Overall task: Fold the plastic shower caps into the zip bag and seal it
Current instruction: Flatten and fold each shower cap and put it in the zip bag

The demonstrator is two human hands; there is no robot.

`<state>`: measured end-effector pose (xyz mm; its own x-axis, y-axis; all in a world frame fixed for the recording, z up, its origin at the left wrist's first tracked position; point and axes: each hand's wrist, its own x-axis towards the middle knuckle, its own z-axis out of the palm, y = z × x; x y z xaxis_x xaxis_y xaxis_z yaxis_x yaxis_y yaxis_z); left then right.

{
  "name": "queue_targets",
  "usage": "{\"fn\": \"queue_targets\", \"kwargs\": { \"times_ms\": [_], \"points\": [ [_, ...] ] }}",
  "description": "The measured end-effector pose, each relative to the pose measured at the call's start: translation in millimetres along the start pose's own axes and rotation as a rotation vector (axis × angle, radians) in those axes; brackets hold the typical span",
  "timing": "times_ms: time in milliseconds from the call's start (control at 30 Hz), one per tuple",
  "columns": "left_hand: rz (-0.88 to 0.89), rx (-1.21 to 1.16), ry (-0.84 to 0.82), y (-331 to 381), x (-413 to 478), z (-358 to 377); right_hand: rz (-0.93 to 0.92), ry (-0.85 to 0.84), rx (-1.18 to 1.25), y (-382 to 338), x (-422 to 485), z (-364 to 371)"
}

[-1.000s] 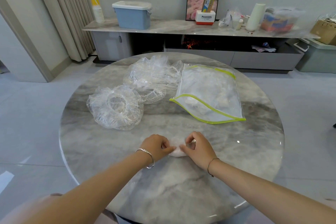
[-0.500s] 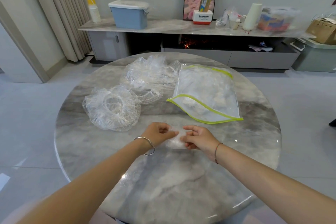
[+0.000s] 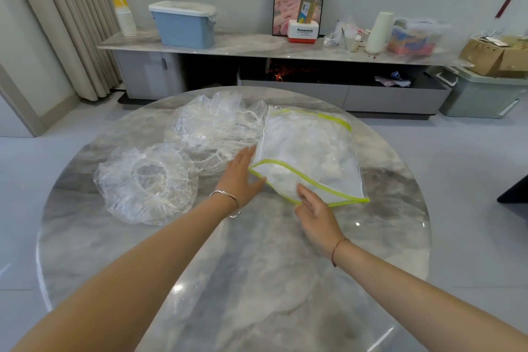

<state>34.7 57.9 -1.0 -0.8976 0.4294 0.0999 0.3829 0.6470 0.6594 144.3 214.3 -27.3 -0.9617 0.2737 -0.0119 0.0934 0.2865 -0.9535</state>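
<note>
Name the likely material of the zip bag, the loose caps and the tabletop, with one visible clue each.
Zip bag: clear soft plastic, green-edged, contents show through.
Caps: thin crinkly clear film, gathered rims.
Tabletop: polished marble-look stone, perhaps; grey veins, glossy reflections.

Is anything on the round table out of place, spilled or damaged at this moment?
Nothing stands out. The zip bag lies flat with its green-edged mouth open toward both hands, white folded pieces inside. One shower cap and a heap of caps wait beside it on the marble table. No tear or spill shows.
</note>
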Motion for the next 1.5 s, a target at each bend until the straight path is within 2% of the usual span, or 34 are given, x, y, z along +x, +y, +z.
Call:
{"fn": "queue_targets", "kwargs": {
  "times_ms": [100,200,300,400,533,667,767,867,933,1000,1067,1167,1233,1300,1400,1500],
  "points": [
    [-0.014,0.070,-0.037,-6.9,22.2,9.4,-0.066,-0.100,-0.149,10.2,17.7,10.2],
    [-0.006,0.097,0.017,-3.8,34.2,8.0,-0.146,-0.143,-0.262,5.4,42.0,21.1],
    [0.036,0.152,0.095,5.9,41.7,0.6,-0.243,-0.157,-0.557,-2.2,79.8,26.5],
    [0.059,0.126,0.153,16.7,43.6,-7.7,-0.127,-0.245,-0.885,-11.0,110.8,24.1],
    [0.056,0.100,0.167,21.3,46.1,-11.1,-0.046,-0.302,-1.110,-9.2,139.5,23.2],
    [0.039,0.092,0.161,17.5,49.5,-8.5,-0.014,-0.261,-1.069,-6.0,147.3,21.8],
    [0.022,0.072,0.136,10.4,52.1,-7.2,-0.098,-0.245,-1.038,-3.8,128.7,22.2],
    [0.002,0.060,0.033,0.1,46.1,-8.1,-0.153,-0.251,-0.965,-0.6,96.8,16.1],
    [-0.041,0.133,-0.079,-10.6,34.3,-11.8,-0.187,-0.282,-0.999,2.9,71.5,8.7],
    [-0.130,0.371,-0.171,-24.7,16.0,-17.9,-0.232,-0.339,-1.045,5.3,44.8,0.4],
    [-0.292,0.587,-0.201,-41.3,-5.3,-24.1,-0.243,-0.415,-1.062,8.3,24.8,-4.4],
    [-0.541,0.717,-0.236,-64.0,-35.1,-31.7,-0.256,-0.483,-1.074,9.1,8.1,-7.4],
    [-0.584,0.710,-0.251,-73.5,-51.2,-35.5,-0.267,-0.498,-1.043,2.7,-1.9,-7.9],
    [-0.520,0.687,-0.231,-76.8,-60.0,-38.4,-0.282,-0.492,-1.012,-4.4,-9.6,-7.2],
    [-0.385,0.668,-0.083,-75.0,-69.2,-46.8,-0.308,-0.470,-0.957,-13.5,-22.4,-4.5],
    [-0.393,0.669,0.078,-80.9,-75.9,-55.3,-0.322,-0.444,-0.912,-14.7,-32.4,-1.4]
  ]
}}
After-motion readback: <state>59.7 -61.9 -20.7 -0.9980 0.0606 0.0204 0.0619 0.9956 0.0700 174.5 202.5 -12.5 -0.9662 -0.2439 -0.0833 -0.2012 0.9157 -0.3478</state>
